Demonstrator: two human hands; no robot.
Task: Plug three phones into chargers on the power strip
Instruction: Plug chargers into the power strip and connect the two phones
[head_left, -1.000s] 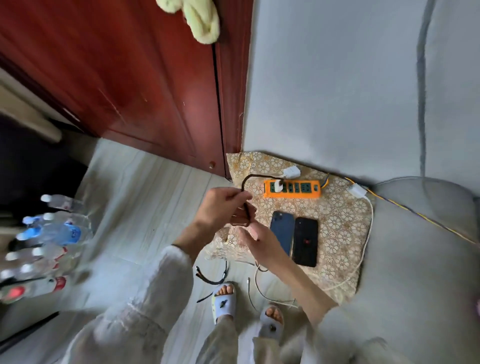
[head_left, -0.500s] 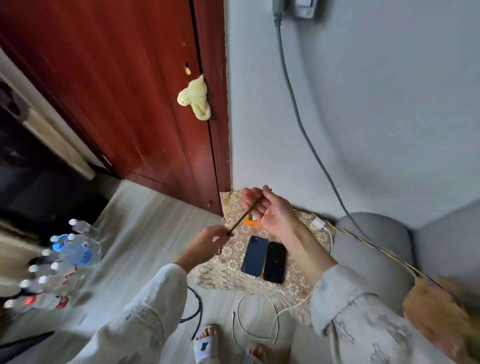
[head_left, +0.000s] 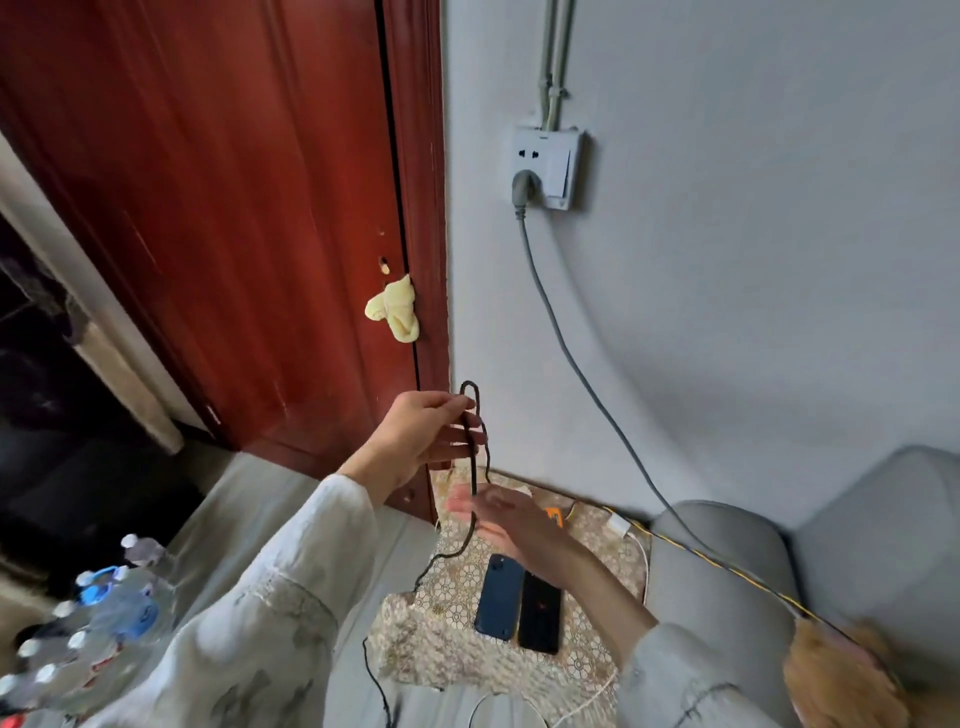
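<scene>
My left hand (head_left: 421, 436) is raised in front of the door frame and grips a looped black cable (head_left: 471, 499). The cable hangs down past my right hand (head_left: 498, 514) to the floor. My right hand is lower, with its fingers stretched out and the cable running across them. On a patterned cloth (head_left: 441, 623) below lie a blue phone (head_left: 500, 597) and a black phone (head_left: 540, 610), side by side. Only a corner of the orange power strip (head_left: 555, 515) shows behind my right hand. A white charger (head_left: 621, 525) sits at the cloth's far right edge.
A wall socket (head_left: 545, 166) holds a grey plug, and its grey cord (head_left: 571, 364) runs down behind a grey sofa (head_left: 779, 571). The red door (head_left: 234, 234) carries a yellow rag (head_left: 395, 312). Several water bottles (head_left: 104, 613) stand at the lower left. A white cable (head_left: 587, 701) curls on the floor.
My left hand has risen, lifting the black cable into a loop. My right hand has dropped from its raised pinch and opened. The view has tilted up to show the wall socket.
</scene>
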